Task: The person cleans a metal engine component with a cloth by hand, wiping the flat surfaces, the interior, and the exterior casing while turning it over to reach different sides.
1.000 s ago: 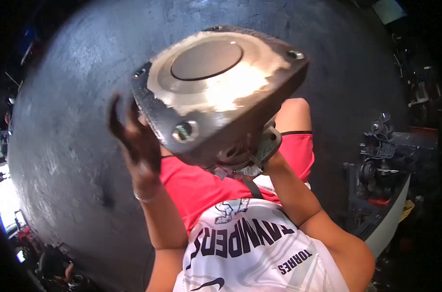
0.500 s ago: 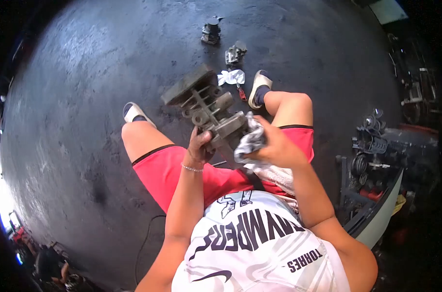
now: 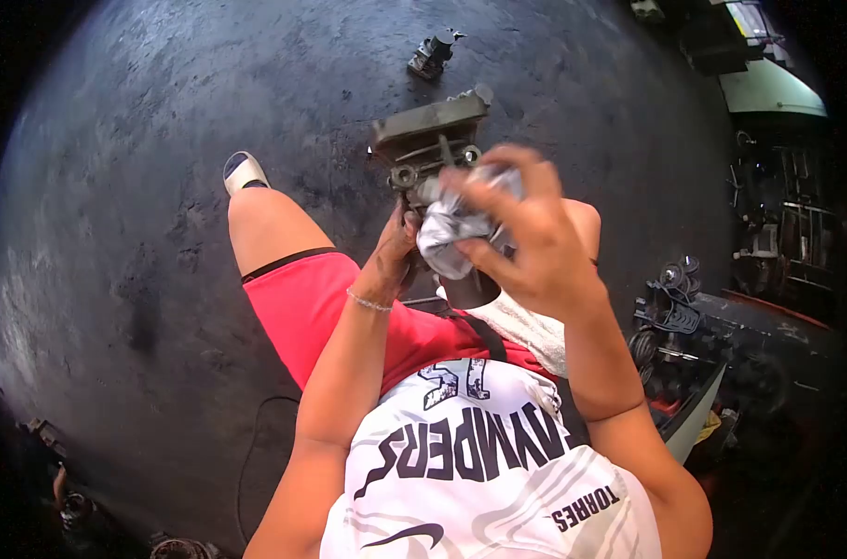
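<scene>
My left hand [image 3: 397, 247] grips the lower end of a grey cast-metal engine part [image 3: 430, 126], held up over my lap. The part has a broad, flat, block-like end pointing away from me and round bosses with holes below it. Against its near side, my right hand [image 3: 546, 240] holds a crumpled white-and-grey rag [image 3: 450, 240] between thumb and fingers. The right fingers are smeared by motion. Rag and hand cover much of the part's middle and right side. A light towel [image 3: 526, 326] lies on my lap.
Another metal part [image 3: 431, 58] stands on the dark floor [image 3: 144, 205] ahead. Dark mechanical parts [image 3: 670, 303] are piled to the right, beside a pale panel [image 3: 698, 410]. A thin black cable [image 3: 254, 438] runs along the floor at my left.
The engine part has turned more upright and shifted right. My right hand and rag have moved up and left along it. The view has shifted, and the nearer floor items are now hidden.
</scene>
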A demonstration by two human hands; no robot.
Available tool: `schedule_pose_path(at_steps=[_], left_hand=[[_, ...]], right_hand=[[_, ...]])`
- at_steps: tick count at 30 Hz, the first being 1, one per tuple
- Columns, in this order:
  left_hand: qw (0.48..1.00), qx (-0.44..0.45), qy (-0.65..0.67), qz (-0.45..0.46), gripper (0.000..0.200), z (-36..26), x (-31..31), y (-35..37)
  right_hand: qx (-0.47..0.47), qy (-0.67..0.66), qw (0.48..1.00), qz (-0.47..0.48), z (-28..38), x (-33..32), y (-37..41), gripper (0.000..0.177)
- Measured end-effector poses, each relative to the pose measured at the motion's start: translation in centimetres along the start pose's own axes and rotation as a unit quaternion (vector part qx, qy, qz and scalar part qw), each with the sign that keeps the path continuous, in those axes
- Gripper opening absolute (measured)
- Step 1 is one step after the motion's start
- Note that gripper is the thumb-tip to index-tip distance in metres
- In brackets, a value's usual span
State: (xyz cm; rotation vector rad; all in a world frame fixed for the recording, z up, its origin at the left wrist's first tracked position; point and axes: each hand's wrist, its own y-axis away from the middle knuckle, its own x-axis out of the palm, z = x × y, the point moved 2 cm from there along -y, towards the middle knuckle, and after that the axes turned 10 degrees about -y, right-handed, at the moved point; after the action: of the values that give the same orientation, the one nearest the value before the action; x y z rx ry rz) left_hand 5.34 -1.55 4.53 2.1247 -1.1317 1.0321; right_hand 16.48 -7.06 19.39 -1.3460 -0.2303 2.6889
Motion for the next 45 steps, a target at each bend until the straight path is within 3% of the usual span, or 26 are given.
schedule_pose_path(at_steps=[3,5,6,7,9,10,14,16,21,24,26,29,32,36,38,39,41,45], left_hand=[[1.000,0.012,0.004,0.007,0.097,-0.1,0.3,-0.2],[0.999,0.008,-0.031,-0.020,0.102,0.4,0.3,-0.3],[0.996,0.045,-0.077,-0.026,0.104,0.8,0.0,-0.9],[0.996,0.043,-0.073,-0.022,0.104,1.1,0.0,-1.0],[0.983,0.064,-0.162,-0.066,0.109,1.0,0.1,-1.1],[0.978,0.071,-0.184,-0.066,0.113,0.6,0.4,-1.0],[0.970,0.064,-0.220,-0.076,0.116,0.8,0.2,-0.7],[0.974,0.055,-0.204,-0.085,0.114,0.9,0.2,-0.9],[0.986,0.053,-0.143,-0.072,0.110,0.5,0.8,-0.6],[0.978,0.057,-0.173,-0.100,0.113,0.5,0.6,-0.7],[0.956,0.070,-0.256,-0.128,0.118,1.2,-0.1,-0.7],[0.963,0.008,-0.242,-0.119,0.123,0.4,0.4,-0.4],[0.955,0.022,-0.272,-0.115,0.121,0.6,0.1,-0.5],[0.964,0.054,-0.239,-0.100,0.120,0.9,0.7,-0.7],[0.978,0.027,-0.181,-0.100,0.119,0.7,1.3,-0.5],[0.978,0.027,-0.182,-0.098,0.119,0.7,1.3,-0.5],[0.964,0.040,-0.235,-0.120,0.118,0.6,1.0,-0.5],[0.963,0.012,-0.241,-0.120,0.116,1.1,0.4,-0.4]], right_hand=[[-0.022,0.039,0.998,0.036,-0.7,1.6,0.4,0.053],[0.083,0.035,0.996,-0.017,0.1,1.2,-0.1,0.054],[0.114,0.089,0.989,-0.010,0.3,1.5,-0.4,0.065],[0.118,0.094,0.989,-0.011,-0.6,2.0,-0.5,0.065],[0.140,-0.046,0.986,-0.074,-2.8,3.0,-0.8,0.075],[0.262,-0.223,0.938,-0.032,-2.6,2.5,-0.8,0.076],[0.257,-0.228,0.938,-0.044,-2.9,2.4,-0.1,0.072],[0.328,-0.196,0.924,-0.012,-1.7,1.3,-0.8,0.071],[0.332,-0.355,0.874,-0.033,-2.7,1.5,-0.6,0.070],[0.317,-0.290,0.903,-0.030,-3.2,2.5,-0.2,0.071],[0.229,-0.290,0.928,-0.057,-4.7,3.8,0.4,0.074],[0.237,-0.228,0.942,-0.065,-4.6,4.0,0.7,0.077],[0.273,-0.341,0.897,-0.067,-4.6,3.1,0.8,0.075],[0.303,-0.330,0.893,-0.047,-3.5,1.4,0.1,0.070],[0.311,-0.187,0.931,-0.039,-3.1,1.6,0.2,0.066],[0.312,-0.186,0.931,-0.040,-3.2,2.1,0.4,0.066],[0.274,-0.192,0.939,-0.077,-3.8,3.2,1.0,0.065],[0.223,-0.203,0.952,-0.050,-4.7,3.9,1.4,0.077]])
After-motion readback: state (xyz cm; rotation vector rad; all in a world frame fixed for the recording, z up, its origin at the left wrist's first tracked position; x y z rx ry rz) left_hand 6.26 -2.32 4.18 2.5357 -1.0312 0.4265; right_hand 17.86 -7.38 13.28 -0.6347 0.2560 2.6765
